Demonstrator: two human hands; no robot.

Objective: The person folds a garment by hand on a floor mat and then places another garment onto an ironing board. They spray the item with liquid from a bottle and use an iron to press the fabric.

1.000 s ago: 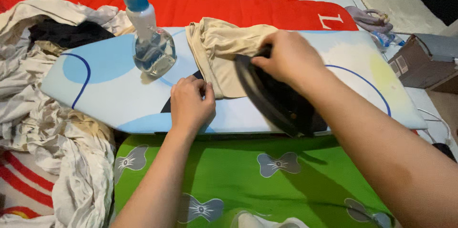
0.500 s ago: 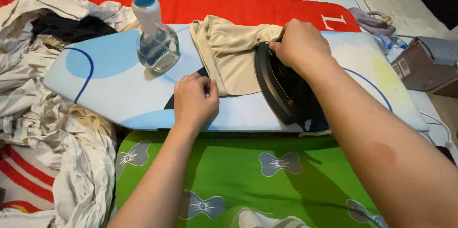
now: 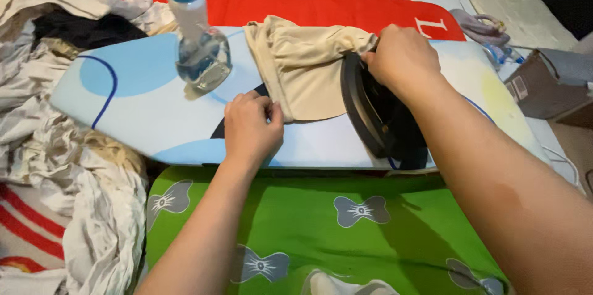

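— Your right hand [image 3: 401, 60] is wrapped tight around the handle of the black iron [image 3: 377, 116], whose soleplate sits tipped on the right edge of the beige garment [image 3: 306, 66]. Your left hand [image 3: 250, 125] pinches the garment's near-left corner against the pale blue ironing board [image 3: 142, 97].

— How should I run this pass?

— Lay the soleplate flat, I'd say, and keep that corner taut, drawing away from the iron so no crease gets pressed in. Steer clear of the clear spray bottle [image 3: 201, 57] beyond your left hand.

— What can't you see?

— Your right fingers hide the handle, the bottle's head is cut off at the top, and the soleplate's underside is out of view.
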